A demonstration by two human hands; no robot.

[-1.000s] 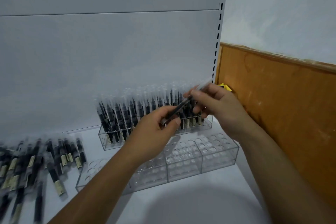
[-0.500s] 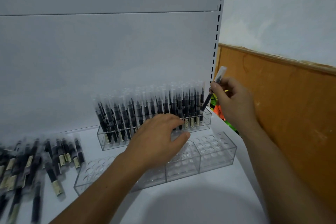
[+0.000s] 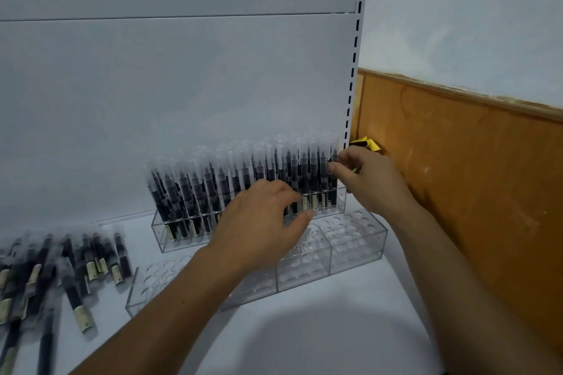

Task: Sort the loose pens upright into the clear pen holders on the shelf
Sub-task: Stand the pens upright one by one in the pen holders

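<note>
Right hand (image 3: 365, 183), centre right: thumb and forefinger pinch the upper part of a pen (image 3: 334, 192) standing upright in the right-end slot of the rear pen holder (image 3: 182, 244). Left hand (image 3: 265, 225), centre: fingers loosely spread, gripping nothing, above the front pen holder (image 3: 356, 250). Loose pens (image 3: 76, 271) lie on the shelf (image 3: 304, 344), lower left.

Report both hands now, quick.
Left hand: open, holding nothing.
Right hand: pinching the end pen standing in the rear holder.
</note>
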